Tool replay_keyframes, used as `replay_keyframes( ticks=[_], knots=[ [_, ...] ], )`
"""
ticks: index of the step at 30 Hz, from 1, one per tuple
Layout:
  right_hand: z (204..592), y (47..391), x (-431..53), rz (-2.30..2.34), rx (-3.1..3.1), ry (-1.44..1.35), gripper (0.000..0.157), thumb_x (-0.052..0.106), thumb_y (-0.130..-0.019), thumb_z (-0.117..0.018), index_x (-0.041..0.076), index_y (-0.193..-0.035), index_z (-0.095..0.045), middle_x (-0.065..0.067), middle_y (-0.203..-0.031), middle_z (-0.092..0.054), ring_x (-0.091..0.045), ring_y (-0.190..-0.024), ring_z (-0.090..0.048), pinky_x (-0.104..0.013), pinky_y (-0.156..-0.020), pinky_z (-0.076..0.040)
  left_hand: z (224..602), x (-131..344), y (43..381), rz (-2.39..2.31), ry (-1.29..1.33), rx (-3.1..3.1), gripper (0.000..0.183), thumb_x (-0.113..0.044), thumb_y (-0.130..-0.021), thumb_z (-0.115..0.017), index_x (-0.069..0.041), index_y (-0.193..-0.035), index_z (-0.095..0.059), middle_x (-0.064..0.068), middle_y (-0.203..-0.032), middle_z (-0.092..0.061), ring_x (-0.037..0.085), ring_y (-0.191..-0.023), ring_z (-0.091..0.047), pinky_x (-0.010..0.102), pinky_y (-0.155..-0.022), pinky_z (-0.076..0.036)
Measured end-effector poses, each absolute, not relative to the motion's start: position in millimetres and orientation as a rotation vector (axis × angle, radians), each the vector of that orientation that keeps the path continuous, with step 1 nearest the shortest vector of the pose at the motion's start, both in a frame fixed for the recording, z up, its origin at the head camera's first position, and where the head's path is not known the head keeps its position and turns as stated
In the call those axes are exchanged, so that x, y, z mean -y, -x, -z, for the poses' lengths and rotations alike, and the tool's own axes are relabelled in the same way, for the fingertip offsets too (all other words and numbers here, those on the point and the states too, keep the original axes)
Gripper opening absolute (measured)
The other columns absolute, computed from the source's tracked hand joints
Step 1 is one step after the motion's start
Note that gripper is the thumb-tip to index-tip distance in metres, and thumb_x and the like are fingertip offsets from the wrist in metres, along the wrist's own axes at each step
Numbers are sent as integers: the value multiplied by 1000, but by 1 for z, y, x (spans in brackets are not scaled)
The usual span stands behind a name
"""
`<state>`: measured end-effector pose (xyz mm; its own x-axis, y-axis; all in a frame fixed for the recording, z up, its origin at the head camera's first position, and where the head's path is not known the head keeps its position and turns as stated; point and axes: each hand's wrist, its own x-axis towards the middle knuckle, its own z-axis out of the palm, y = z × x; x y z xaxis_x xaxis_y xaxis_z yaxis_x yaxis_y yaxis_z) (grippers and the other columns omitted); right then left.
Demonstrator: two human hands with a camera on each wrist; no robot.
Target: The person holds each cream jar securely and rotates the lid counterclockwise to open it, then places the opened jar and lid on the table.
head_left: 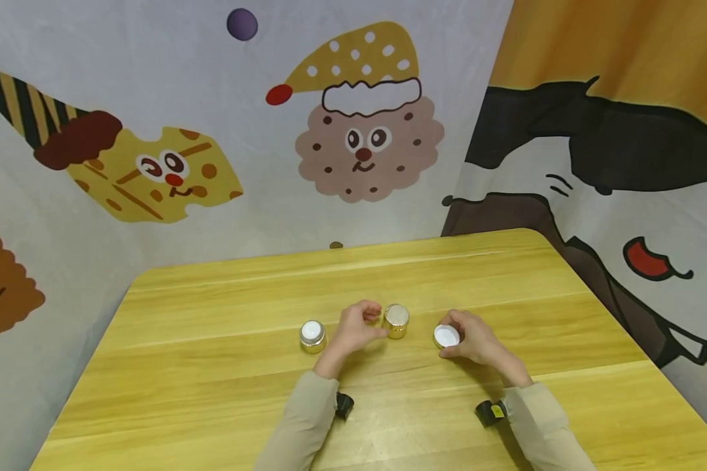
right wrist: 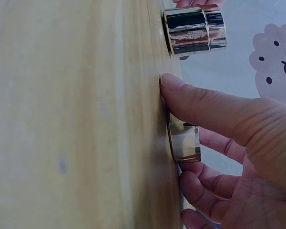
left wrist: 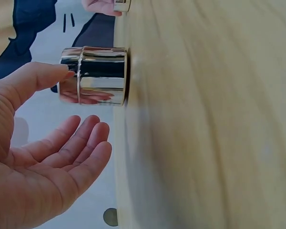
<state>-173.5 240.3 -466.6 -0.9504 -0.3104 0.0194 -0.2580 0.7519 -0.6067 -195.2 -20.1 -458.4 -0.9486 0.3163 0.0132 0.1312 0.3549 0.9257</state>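
Note:
A gold cosmetic jar with its lid on [head_left: 397, 319] stands upright mid-table. Just left of it is my left hand [head_left: 358, 327], thumb and fingers spread apart; in the left wrist view the thumb tip lies over or against the shiny jar [left wrist: 105, 76], contact unclear. To the right, my right hand [head_left: 476, 339] grips a gold jar lid [head_left: 446, 336] at its edge, white inside facing up. The right wrist view shows that lid [right wrist: 185, 143] down at the tabletop between thumb and fingers. Another gold jar [head_left: 313, 335], uncovered with a white top, sits left of my left hand.
The wooden table [head_left: 212, 392] runs back to a cartoon-printed cloth [head_left: 259, 216]. Black wrist cameras [head_left: 344, 405] are worn below both hands, at the beige sleeves [head_left: 306, 412].

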Motion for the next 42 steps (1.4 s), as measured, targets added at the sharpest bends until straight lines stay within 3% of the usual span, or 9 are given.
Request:
replay_keyframes(
  ticks=[14, 21, 25, 34, 42],
  knots=[
    [464, 172, -239, 968, -2846, 443, 44, 15, -61, -87, 8, -95, -60, -4, -90, -61, -20, -80, -52, -35, -69, -41, 464, 5, 202, -1566, -447, -2490, 45, 4, -65, -79, 9, -106, -59, 12, -89, -62, 20, -81, -57, 26, -72, -50],
    [465, 173, -241, 977, -2841, 443, 44, 14, -61, -87, 8, -96, -60, -4, -90, -61, -19, -80, -52, -34, -69, -41, 464, 1, 204, -1497, -488, -2529, 52, 3, -65, -79, 8, -112, -58, 7, -82, -57, 15, -75, -50, 22, -66, -45],
    [465, 173, -242, 977, -2841, 438, 44, 13, -61, -87, 8, -95, -60, -3, -90, -61, -19, -80, -52, -34, -69, -41, 464, 1, 204, -1494, -544, -2542, 46, 3, -65, -79, 6, -107, -61, 5, -79, -56, 12, -71, -46, 20, -62, -41],
    [465, 172, -240, 982, -2835, 427, 43, 14, -62, -87, 8, -95, -60, -4, -90, -61, -20, -80, -52, -34, -69, -41, 466, 2, 205, -1464, -550, -2559, 41, -2, -67, -81, 2, -103, -63, 2, -79, -56, 10, -70, -46, 20, -62, -42],
    [466, 174, -242, 984, -2832, 435, 43, 13, -62, -86, 9, -95, -60, -2, -91, -60, -19, -80, -51, -34, -69, -40, 465, 3, 204, -1463, -521, -2574, 44, -4, -67, -81, 3, -106, -62, 9, -90, -62, 14, -76, -52, 24, -66, -46]
  ],
)
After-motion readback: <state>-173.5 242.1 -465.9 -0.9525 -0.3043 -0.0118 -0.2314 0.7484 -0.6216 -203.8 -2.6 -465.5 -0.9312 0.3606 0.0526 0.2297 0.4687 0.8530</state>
